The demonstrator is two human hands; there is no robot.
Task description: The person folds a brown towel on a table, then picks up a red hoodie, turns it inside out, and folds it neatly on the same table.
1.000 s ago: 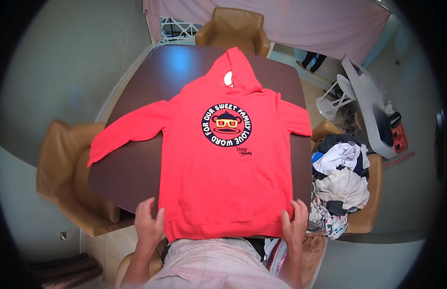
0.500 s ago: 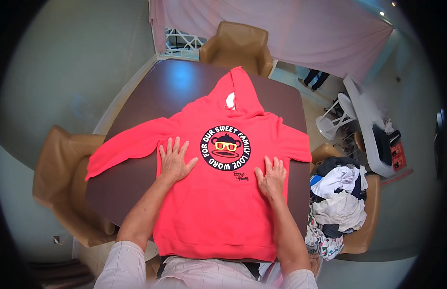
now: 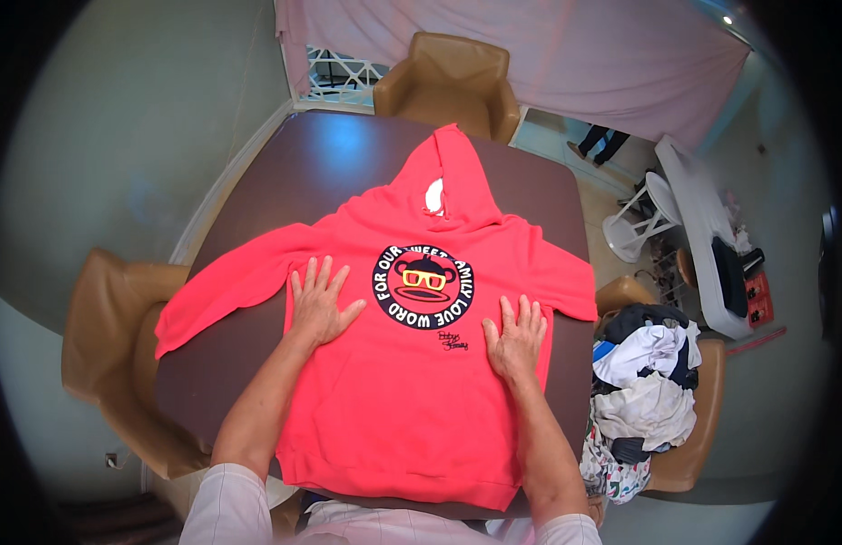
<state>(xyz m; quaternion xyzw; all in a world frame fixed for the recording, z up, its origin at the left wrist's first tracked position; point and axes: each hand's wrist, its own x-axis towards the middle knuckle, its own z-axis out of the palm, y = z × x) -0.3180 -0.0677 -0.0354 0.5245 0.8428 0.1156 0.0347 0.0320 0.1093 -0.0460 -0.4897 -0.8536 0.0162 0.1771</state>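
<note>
A bright red hoodie lies front side up over the dark brown table, its hood pointing to the far side. A round black badge print with a monkey face in yellow glasses sits on its chest. My left hand rests flat on the left of the chest, fingers spread. On the right side of the body, my right hand lies flat with its fingers stretched out. The left sleeve reaches out toward the table's left edge; the other sleeve extends to the right edge. The hem lies along the near edge.
A pile of clothes fills a tan chair at the right. Other tan armchairs stand at the left and far side. Beyond are a white stool, a pink curtain and a person's legs.
The hoodie's lower part has shifted slightly left and toward me. Both hands stay flat on it. The view has moved a little.
</note>
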